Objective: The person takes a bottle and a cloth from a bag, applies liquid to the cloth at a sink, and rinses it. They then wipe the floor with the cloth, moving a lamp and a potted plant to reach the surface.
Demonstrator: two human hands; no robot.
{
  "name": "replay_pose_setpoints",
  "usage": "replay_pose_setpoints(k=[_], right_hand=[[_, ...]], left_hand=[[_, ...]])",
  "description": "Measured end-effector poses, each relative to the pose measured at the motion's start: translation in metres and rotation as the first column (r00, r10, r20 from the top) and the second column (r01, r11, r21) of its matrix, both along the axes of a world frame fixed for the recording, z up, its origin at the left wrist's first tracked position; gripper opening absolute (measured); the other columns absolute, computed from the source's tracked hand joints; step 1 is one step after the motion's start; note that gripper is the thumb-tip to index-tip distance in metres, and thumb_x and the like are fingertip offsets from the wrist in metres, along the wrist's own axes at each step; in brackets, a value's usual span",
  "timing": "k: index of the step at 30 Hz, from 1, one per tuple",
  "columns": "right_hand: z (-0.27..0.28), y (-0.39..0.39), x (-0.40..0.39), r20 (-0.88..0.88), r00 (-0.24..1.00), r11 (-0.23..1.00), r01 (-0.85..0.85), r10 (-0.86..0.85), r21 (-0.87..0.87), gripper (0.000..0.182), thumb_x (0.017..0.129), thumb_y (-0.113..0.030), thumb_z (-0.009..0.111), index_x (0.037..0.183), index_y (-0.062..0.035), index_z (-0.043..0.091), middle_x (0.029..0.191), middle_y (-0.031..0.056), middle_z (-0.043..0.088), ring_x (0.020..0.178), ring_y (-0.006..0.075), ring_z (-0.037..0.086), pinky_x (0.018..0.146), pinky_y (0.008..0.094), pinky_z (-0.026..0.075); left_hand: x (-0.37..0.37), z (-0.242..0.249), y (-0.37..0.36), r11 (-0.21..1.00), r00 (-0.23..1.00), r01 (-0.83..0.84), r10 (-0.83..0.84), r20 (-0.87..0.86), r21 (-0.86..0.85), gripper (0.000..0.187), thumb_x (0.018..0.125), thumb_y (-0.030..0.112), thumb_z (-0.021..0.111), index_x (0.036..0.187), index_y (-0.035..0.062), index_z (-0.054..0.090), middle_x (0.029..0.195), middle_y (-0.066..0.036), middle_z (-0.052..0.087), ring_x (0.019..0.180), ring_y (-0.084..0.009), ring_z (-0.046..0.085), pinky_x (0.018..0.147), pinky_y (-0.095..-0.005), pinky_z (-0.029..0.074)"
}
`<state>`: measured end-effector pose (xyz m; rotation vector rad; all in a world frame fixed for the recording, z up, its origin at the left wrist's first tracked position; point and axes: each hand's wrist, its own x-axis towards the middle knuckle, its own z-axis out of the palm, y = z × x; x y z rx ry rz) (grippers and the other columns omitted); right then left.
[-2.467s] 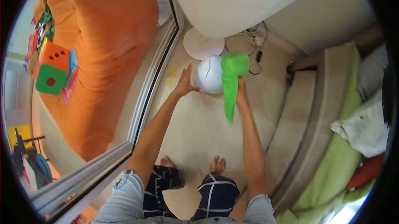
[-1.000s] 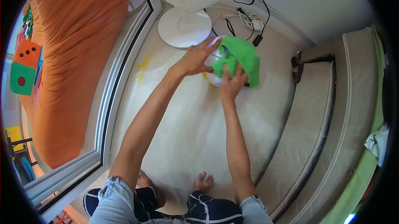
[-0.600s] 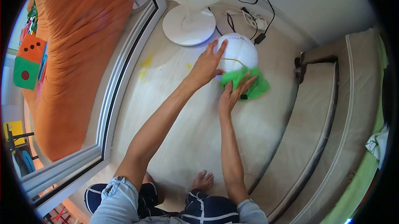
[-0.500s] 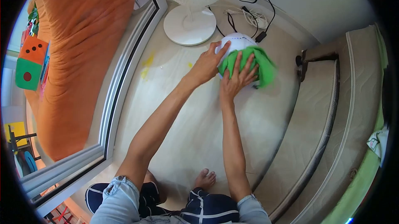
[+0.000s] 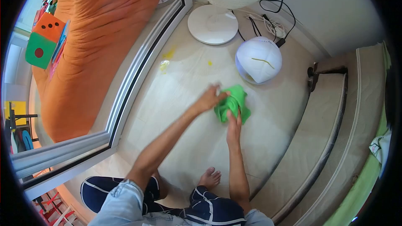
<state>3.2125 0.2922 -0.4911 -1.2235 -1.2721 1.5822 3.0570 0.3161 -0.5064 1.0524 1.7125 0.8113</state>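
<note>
A bunched green cloth (image 5: 233, 104) is held above the floor, in front of a white ball-shaped object (image 5: 258, 60). My right hand (image 5: 234, 129) is closed on the cloth's lower part, thumb and fingers gripping it. At the cloth's left edge is my left hand (image 5: 209, 99), smeared by motion. One of its digits reaches onto the fabric, but whether it grips cannot be made out. The white object rests on the floor, apart from both hands, with a short yellowish-brown line on its surface.
Yellow smears (image 5: 167, 56) mark the pale floor (image 5: 188, 142) at the left. A white lamp base (image 5: 212, 24) and cables (image 5: 274, 27) lie at the back. A mirror or glass panel's frame (image 5: 125, 96) borders the left; a beige mattress-like piece (image 5: 318, 129) borders the right.
Both hands and the green cloth have come off the white object and moved nearer my body. The cloth is now bunched smaller. The camera view has shifted slightly.
</note>
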Motion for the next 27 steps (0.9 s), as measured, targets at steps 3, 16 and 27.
replay_pose_setpoints(k=[3,16,27], right_hand=[[0.018,-0.042,0.045,0.085,0.989,0.967,0.097,-0.120,0.234,0.052,0.088,-0.031,0.041,0.125,0.0042,0.047,0.131,0.0138,0.043,0.121,0.0248,0.038,0.102,0.0380,0.028],[-0.067,0.079,0.085,0.965,0.141,0.944,-0.218,-0.221,0.248,0.083,0.087,-0.061,0.036,0.141,-0.0001,0.018,0.143,0.0249,0.020,0.131,0.0423,0.021,0.103,0.0559,0.017],[-0.097,0.056,-0.081,0.864,-0.162,0.757,-0.576,-0.476,0.309,0.079,0.088,-0.060,0.033,0.137,0.0021,0.027,0.141,0.0278,0.024,0.130,0.0425,0.023,0.104,0.0551,0.020]], left_hand=[[0.063,0.048,-0.031,0.995,0.899,-0.022,-0.021,0.437,0.094,0.031,0.087,0.025,0.058,0.110,0.0037,0.058,0.091,-0.010,0.065,0.089,-0.0128,0.059,0.076,-0.0285,0.047],[0.040,0.042,-0.028,0.936,0.931,-0.033,0.156,-0.329,0.351,0.063,0.079,0.018,0.064,0.133,0.0042,0.035,0.124,-0.019,0.043,0.111,-0.0368,0.042,0.093,-0.0444,0.036],[0.027,0.012,0.041,0.905,0.862,0.238,-0.030,-0.506,0.352,0.069,0.075,0.005,0.056,0.139,0.0098,0.029,0.140,-0.009,0.037,0.134,-0.0390,0.019,0.105,-0.0612,0.012]])
